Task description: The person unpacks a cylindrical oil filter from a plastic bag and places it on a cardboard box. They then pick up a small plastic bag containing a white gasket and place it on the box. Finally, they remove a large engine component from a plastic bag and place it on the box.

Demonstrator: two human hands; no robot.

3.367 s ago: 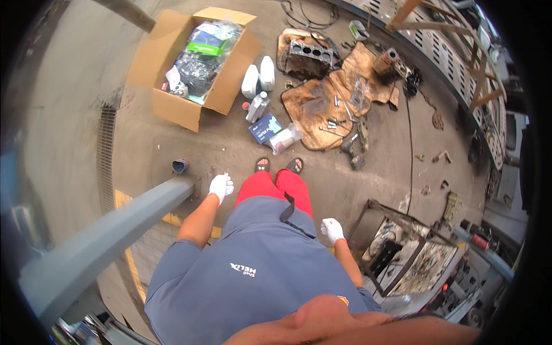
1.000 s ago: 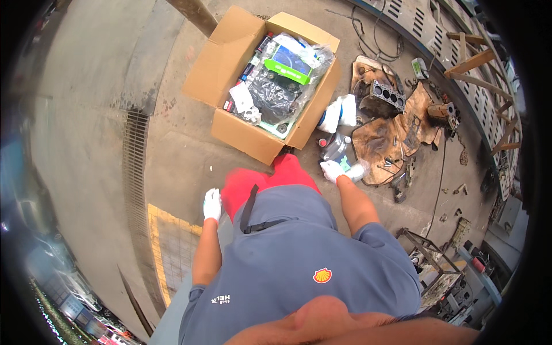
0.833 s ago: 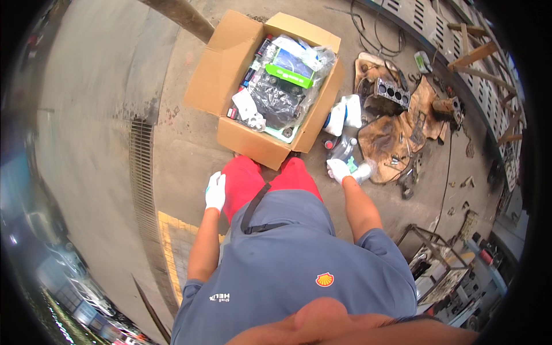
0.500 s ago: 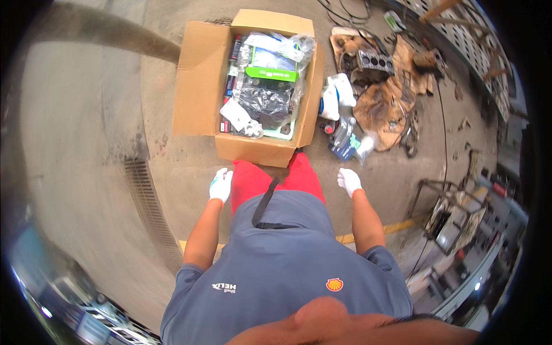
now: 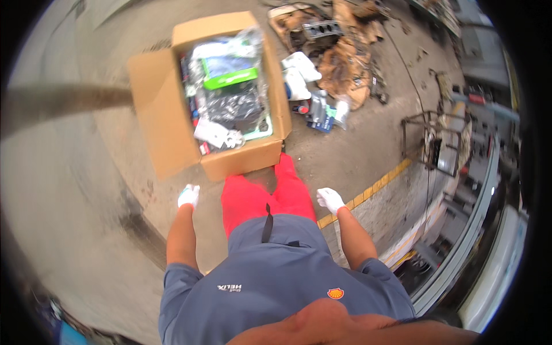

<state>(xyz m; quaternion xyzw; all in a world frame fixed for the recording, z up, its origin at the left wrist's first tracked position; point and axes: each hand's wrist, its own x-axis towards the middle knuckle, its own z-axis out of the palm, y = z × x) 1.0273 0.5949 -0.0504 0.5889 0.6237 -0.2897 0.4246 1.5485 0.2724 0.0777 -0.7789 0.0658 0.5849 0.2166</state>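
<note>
My left hand (image 5: pixel 188 196), in a white glove, hangs beside my left thigh with its fingers curled in; nothing shows in it. On the other side my right hand (image 5: pixel 329 199), gloved the same way, is closed in a loose fist, and I see nothing in it either. Both hands are apart from the open cardboard box (image 5: pixel 160 118) on the floor in front of my legs. Inside it lie a green-edged flat package (image 5: pixel 231 79), a dark part wrapped in clear plastic (image 5: pixel 233 109) and a small white bag (image 5: pixel 211 133).
Right of the box stand white containers (image 5: pixel 297 84) and a blue package (image 5: pixel 320 123). Beyond them an engine block (image 5: pixel 322 29) rests near oil-stained cardboard (image 5: pixel 345 72). A metal frame stand (image 5: pixel 440 141) and a yellow floor line (image 5: pixel 368 194) are at the right. A floor grate (image 5: pixel 142 236) lies at left.
My view has swung to the right, so the box and floor things appear shifted left and tilted. Both hands stay low at my sides, holding nothing visible.
</note>
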